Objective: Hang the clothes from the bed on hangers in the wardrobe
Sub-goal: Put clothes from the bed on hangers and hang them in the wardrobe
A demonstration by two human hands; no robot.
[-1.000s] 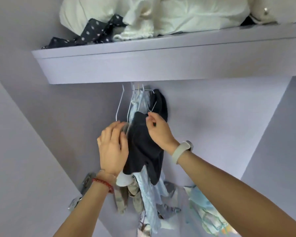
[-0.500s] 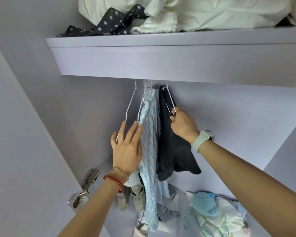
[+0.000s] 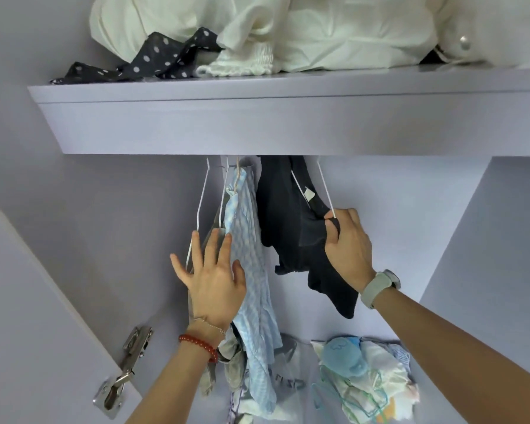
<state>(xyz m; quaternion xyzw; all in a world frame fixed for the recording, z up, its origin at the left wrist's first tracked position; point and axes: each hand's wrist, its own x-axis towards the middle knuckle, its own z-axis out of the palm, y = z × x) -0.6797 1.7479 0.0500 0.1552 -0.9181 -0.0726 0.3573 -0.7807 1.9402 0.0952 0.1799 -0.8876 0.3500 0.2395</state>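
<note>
A dark navy garment hangs on a white wire hanger under the wardrobe shelf. My right hand grips the hanger's lower corner together with the dark cloth. Left of it hangs a light blue checked garment. My left hand presses flat with spread fingers against that blue garment and the hangers beside it. A bare white hanger hangs at the far left. The rail itself is hidden behind the shelf front.
The lilac shelf above carries cream bedding and a dark polka-dot cloth. The open door with a metal hinge stands at the left. Folded pale clothes lie on the wardrobe floor at lower right.
My right hand has drawn the dark garment's hanger to the right, away from the blue garment. My left hand has opened and holds the blue garment and other hangers to the left.
</note>
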